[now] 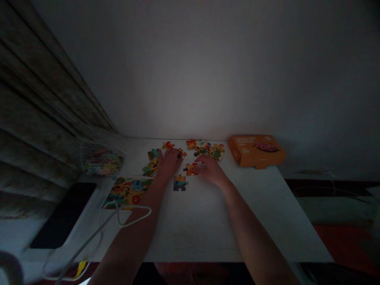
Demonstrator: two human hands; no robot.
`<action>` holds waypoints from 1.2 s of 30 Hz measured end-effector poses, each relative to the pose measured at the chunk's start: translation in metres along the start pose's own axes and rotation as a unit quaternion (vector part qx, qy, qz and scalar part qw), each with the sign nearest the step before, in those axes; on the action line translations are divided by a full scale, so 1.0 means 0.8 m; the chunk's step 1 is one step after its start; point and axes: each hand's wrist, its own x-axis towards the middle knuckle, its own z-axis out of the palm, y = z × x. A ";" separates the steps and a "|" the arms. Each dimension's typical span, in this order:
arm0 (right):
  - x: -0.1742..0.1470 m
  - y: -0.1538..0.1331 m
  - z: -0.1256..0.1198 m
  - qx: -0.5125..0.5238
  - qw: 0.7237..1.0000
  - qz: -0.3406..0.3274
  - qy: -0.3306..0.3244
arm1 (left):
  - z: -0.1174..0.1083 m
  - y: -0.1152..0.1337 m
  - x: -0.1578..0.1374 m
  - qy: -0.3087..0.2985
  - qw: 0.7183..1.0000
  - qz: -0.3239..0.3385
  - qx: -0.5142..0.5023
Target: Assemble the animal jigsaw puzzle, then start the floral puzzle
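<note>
My left hand (170, 161) reaches to the back of the white table, palm down with its fingers apart. It is over loose jigsaw puzzle pieces, and a dark-and-orange piece (181, 153) shows by its fingertips. My right hand (210, 171) has curled fingers at the right edge of an orange-red puzzle piece (190, 169); the grip is partly hidden. Nearer to me lies a yellow, blue and grey puzzle piece (179, 183), apart from both hands. Green pieces (151, 168) lie left of my left hand. Several mixed pieces (203, 145) are heaped behind my right hand.
An orange puzzle box (257, 151) stands at the back right against the wall. At the left are a colourful picture sheet (126, 190), a black phone-like slab (64, 215) and a clear bag (101, 160). A white cable (118, 213) loops over my left forearm. A curtain hangs left.
</note>
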 end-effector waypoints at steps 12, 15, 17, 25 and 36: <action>-0.002 -0.006 0.006 -0.017 0.996 -0.001 -0.086 | -0.011 -0.016 0.006 -0.021 0.997 -0.009 -0.078; -0.002 -0.007 0.004 -0.002 0.997 -0.013 -0.079 | -0.017 -0.027 0.005 -0.052 0.993 0.030 -0.099; -0.002 -0.006 0.004 0.001 0.997 -0.023 -0.068 | -0.021 -0.033 0.004 -0.071 0.991 0.049 -0.103; -0.001 0.007 0.017 -0.042 0.996 -0.045 -0.057 | -0.022 -0.040 -0.001 -0.120 0.984 0.106 -0.074; -0.002 0.003 0.023 -0.128 0.988 -0.051 -0.064 | -0.023 -0.043 0.002 -0.153 0.978 0.119 -0.081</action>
